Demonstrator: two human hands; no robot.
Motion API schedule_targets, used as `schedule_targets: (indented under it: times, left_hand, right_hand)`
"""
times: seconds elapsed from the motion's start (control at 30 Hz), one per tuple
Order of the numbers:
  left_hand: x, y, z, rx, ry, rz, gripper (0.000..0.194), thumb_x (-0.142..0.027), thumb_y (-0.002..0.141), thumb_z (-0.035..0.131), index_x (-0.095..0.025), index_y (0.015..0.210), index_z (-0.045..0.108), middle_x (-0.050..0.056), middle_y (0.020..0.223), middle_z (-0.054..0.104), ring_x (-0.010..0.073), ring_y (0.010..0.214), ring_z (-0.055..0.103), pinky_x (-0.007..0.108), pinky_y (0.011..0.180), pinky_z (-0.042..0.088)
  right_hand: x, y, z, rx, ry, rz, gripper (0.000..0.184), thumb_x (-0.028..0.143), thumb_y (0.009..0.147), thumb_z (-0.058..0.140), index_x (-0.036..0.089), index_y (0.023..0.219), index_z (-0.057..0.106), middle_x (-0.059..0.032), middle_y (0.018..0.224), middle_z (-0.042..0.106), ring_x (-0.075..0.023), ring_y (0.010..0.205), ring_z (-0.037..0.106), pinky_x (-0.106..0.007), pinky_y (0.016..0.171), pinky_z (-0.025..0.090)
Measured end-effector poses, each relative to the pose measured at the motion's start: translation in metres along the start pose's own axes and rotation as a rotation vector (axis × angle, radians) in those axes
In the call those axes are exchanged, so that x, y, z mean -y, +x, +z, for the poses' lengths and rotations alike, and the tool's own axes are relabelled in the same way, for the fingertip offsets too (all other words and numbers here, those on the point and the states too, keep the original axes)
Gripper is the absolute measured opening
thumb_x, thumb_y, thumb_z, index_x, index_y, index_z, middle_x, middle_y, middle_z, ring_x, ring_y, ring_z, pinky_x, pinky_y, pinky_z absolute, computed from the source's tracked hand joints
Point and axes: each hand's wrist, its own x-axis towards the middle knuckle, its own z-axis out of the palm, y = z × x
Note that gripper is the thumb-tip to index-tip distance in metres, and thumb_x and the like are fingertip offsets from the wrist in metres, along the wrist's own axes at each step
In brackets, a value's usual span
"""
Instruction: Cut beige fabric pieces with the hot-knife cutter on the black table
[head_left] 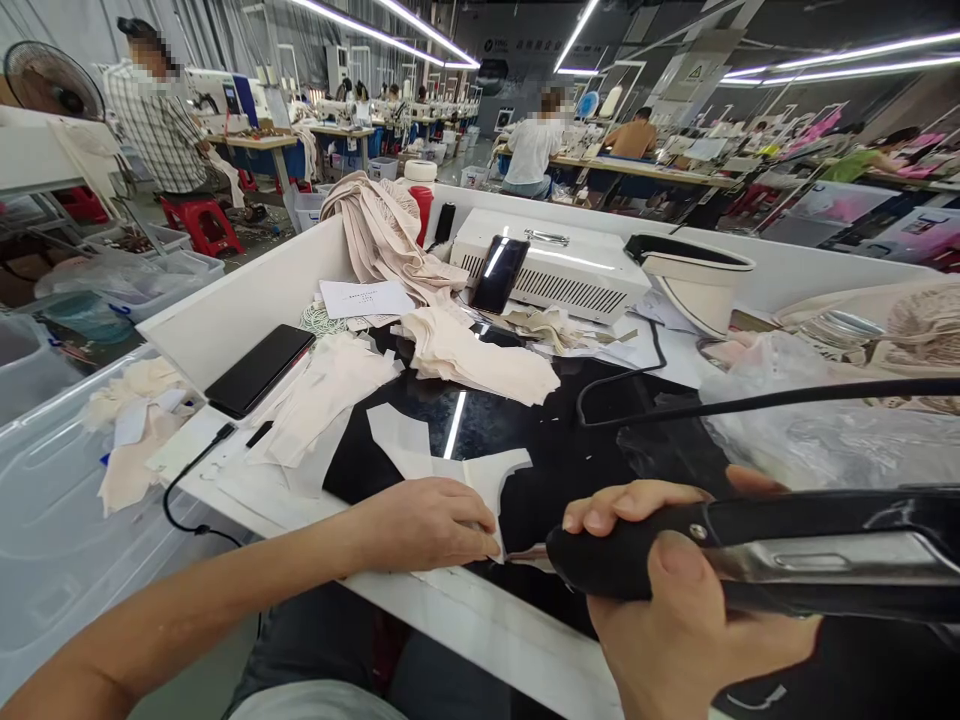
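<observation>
My left hand point(424, 525) rests at the front of a black glossy work surface point(577, 450). Its fingers are drawn together, and the fingertips hold the near end of a white cut fabric piece point(480, 470). My right hand point(675, 610) is wrapped round a black hand tool point(750, 540) with a silver metal strip along its side. From the tool's left end a thin flat tip point(531, 556) reaches to the fabric's edge, close to my left fingertips. Whether the tip touches the cloth is hard to tell.
Cream fabric pieces point(480, 355) and a pale stack point(330, 385) lie beyond my hands. A phone point(259, 370) lies at left; another phone point(499, 272) leans on a white vented box point(555, 255). A black cable point(787, 400) crosses at right beside plastic bags point(847, 430). Other people work behind.
</observation>
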Motion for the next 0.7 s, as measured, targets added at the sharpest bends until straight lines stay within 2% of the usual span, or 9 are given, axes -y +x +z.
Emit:
schedule_targets:
  times: [0.33, 0.57, 0.7]
  left_hand:
    - [0.001, -0.001, 0.001, -0.009, -0.014, 0.004, 0.025, -0.019, 0.112, 0.054, -0.015, 0.104, 0.077, 0.008, 0.105, 0.077, 0.0183, 0.099, 0.073, 0.03, 0.096, 0.058]
    - [0.0, -0.004, -0.004, -0.024, -0.088, -0.048, 0.025, -0.024, 0.113, 0.054, -0.013, 0.123, 0.074, 0.013, 0.125, 0.075, 0.0219, 0.121, 0.07, 0.034, 0.109, 0.056]
    - [0.001, -0.006, -0.007, 0.044, -0.074, -0.064, 0.022, -0.024, 0.112, 0.057, -0.015, 0.122, 0.074, 0.011, 0.124, 0.076, 0.0215, 0.122, 0.07, 0.035, 0.116, 0.052]
  right_hand:
    - [-0.004, -0.003, 0.0, 0.012, 0.014, 0.007, 0.048, 0.032, 0.077, 0.09, 0.027, 0.116, 0.064, 0.007, 0.07, 0.068, -0.0162, 0.051, 0.059, -0.029, 0.042, 0.052]
    - [-0.002, -0.007, -0.004, 0.033, -0.022, 0.042, 0.048, 0.032, 0.078, 0.089, 0.029, 0.118, 0.063, 0.0061, 0.073, 0.068, -0.0178, 0.053, 0.06, -0.032, 0.046, 0.055]
    - [0.001, -0.015, -0.01, 0.045, -0.037, 0.037, 0.047, 0.033, 0.08, 0.089, 0.028, 0.12, 0.063, 0.005, 0.074, 0.068, -0.0183, 0.054, 0.061, -0.034, 0.047, 0.058]
